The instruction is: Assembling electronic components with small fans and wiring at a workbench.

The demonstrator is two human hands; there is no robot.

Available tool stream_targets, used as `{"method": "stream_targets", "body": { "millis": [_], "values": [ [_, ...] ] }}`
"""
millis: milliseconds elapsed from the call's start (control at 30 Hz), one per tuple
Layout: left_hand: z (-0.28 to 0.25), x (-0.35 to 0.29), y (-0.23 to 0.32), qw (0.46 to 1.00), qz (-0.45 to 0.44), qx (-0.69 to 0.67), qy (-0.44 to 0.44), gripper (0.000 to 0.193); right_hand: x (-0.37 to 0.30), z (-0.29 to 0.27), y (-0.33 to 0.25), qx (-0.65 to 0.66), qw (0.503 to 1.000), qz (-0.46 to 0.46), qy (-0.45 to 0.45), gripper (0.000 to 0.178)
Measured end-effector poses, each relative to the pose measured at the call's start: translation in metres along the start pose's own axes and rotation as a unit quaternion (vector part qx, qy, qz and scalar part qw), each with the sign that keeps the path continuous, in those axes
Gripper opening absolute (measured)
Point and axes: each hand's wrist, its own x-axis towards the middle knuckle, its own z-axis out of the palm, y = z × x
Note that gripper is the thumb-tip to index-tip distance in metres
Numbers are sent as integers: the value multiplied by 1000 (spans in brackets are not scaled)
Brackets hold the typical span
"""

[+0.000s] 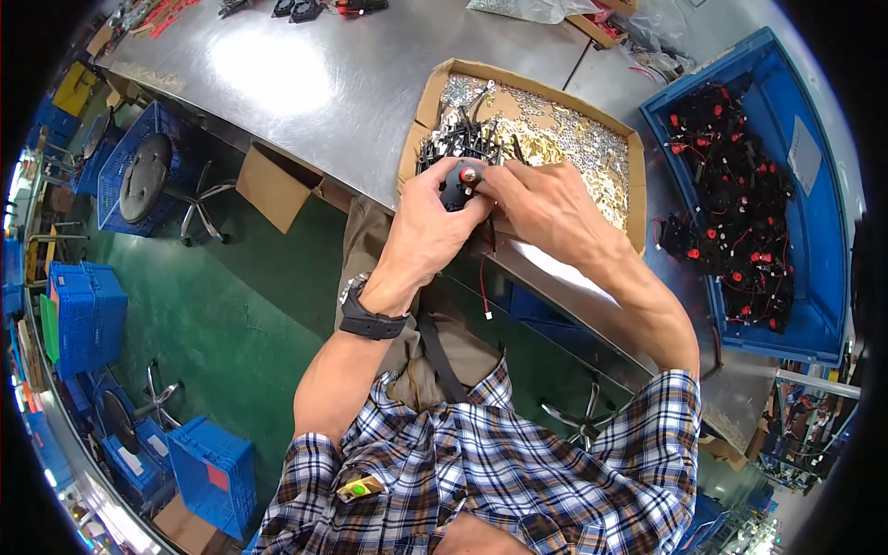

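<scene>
My left hand [430, 227] is closed round a black part with a red button [456, 188], held above the near edge of a shallow cardboard tray [637, 185]. Against the same part, close to its red piece, press the fingers of my right hand [546, 199]; whether they pinch something small is hidden. A thin red wire with a white connector [487, 313] dangles below my hands. In the tray lie small silver metal pieces [592, 139], gold-coloured ones [532, 143] and a heap of black, stick-like pieces [460, 139].
To the right, a large blue bin [819, 319] holds several black parts with red buttons [731, 203]. The metal table [370, 102] carries black parts and plastic bags along its far side. Stools [146, 176], blue crates [213, 472] and an open cardboard box [273, 190] stand on the green floor.
</scene>
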Motion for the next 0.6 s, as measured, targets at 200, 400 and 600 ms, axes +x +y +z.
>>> {"method": "stream_targets", "body": {
  "millis": [200, 400, 600],
  "values": [
    [-3, 1, -3, 1000, -6, 10, -11, 27, -3, -1, 2, 67, 998, 1, -5, 44],
    [-3, 1, 1, 1000, -16, 11, -4, 29, -1, 1, 11, 13, 997, -74, 3, 48],
    [-2, 0, 7, 1000, -17, 12, -10, 31, 0, -2, 9, -44, 997, -60, -31, 39]
  ]
}}
